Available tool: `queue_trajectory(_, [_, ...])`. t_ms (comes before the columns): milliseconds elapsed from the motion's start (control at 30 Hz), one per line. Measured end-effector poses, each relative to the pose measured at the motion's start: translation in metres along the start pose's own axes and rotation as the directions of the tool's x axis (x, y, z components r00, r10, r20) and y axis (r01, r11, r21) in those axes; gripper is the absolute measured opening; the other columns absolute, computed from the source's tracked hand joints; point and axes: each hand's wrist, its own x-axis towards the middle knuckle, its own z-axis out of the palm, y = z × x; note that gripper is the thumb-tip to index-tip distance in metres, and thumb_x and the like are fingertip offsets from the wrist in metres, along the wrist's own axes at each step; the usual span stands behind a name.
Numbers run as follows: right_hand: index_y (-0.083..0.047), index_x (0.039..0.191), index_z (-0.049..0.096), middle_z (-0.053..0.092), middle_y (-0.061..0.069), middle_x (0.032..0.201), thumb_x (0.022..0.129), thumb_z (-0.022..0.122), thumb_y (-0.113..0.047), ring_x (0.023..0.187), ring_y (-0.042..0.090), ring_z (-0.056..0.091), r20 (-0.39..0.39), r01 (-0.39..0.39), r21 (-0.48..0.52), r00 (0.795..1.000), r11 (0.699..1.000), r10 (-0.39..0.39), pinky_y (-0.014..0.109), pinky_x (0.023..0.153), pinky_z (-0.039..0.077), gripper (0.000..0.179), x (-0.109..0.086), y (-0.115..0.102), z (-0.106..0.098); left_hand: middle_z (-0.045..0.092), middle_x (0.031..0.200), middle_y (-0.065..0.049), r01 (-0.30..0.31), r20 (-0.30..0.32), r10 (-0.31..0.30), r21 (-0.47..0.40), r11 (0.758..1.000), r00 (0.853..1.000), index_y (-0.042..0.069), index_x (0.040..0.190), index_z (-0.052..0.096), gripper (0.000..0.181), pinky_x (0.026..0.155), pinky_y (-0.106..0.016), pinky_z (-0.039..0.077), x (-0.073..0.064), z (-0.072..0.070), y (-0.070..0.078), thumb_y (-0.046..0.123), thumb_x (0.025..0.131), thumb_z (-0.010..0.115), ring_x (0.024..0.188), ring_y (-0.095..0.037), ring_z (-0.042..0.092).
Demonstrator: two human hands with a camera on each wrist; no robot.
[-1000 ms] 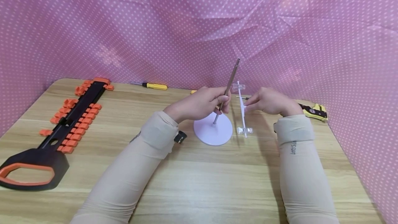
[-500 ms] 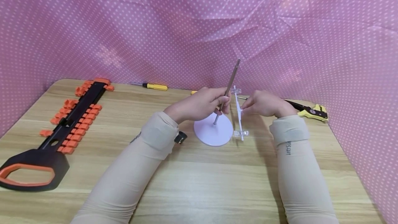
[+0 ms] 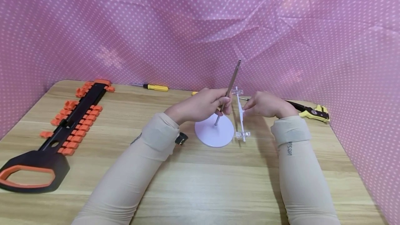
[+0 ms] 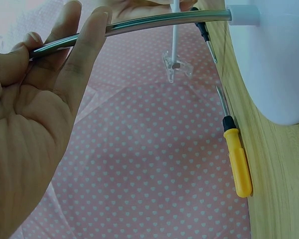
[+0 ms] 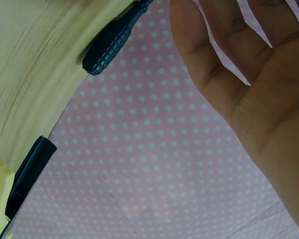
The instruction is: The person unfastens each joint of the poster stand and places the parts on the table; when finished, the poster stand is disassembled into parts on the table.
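My left hand (image 3: 201,105) grips a slim metal rod (image 3: 233,77) that leans to the right. The rod's lower end fits into a white round base (image 3: 207,135) on the table. Just right of it, my right hand (image 3: 265,104) pinches the middle of a thin white bar (image 3: 241,119) between thumb and fingers. A clear plastic clip (image 3: 242,134) sits at the bar's near end, and another clip (image 3: 237,91) at its far end. In the left wrist view the rod (image 4: 164,20) crosses the palm under the fingers. The bar is out of sight in the right wrist view.
A black rack with orange clips (image 3: 82,108) lies at the left. By the back edge is a yellow-handled screwdriver (image 3: 157,88); a black-handled screwdriver (image 5: 109,50) lies near my right hand. Yellow-and-black pliers (image 3: 315,113) lie at the back right. A pink dotted curtain (image 3: 187,37) surrounds the table.
My right hand has moved slightly left and toward me, bringing the white bar closer to the round base. In the last half second it hardly moves. My left hand stays on the rod.
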Motion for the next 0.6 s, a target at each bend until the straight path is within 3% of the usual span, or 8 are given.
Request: queue_trajectory(600, [-0.013, 0.115, 0.083, 0.079, 0.009, 0.121, 0.094, 0.079, -0.031, 0.121, 0.036, 0.071, 0.028, 0.01, -0.02, 1.0, 1.0, -0.009, 0.056, 0.106, 0.055, 0.028, 0.0055, 0.001, 0.005, 0.072, 0.101, -0.007, 0.004, 0.004, -0.004, 0.0, 1.0, 1.0, 0.004, 0.115, 0.063, 0.028, 0.087, -0.03, 0.066, -0.0005, -0.0004, 0.0003, 0.019, 0.116, 0.04, 0.104, -0.024, 0.072])
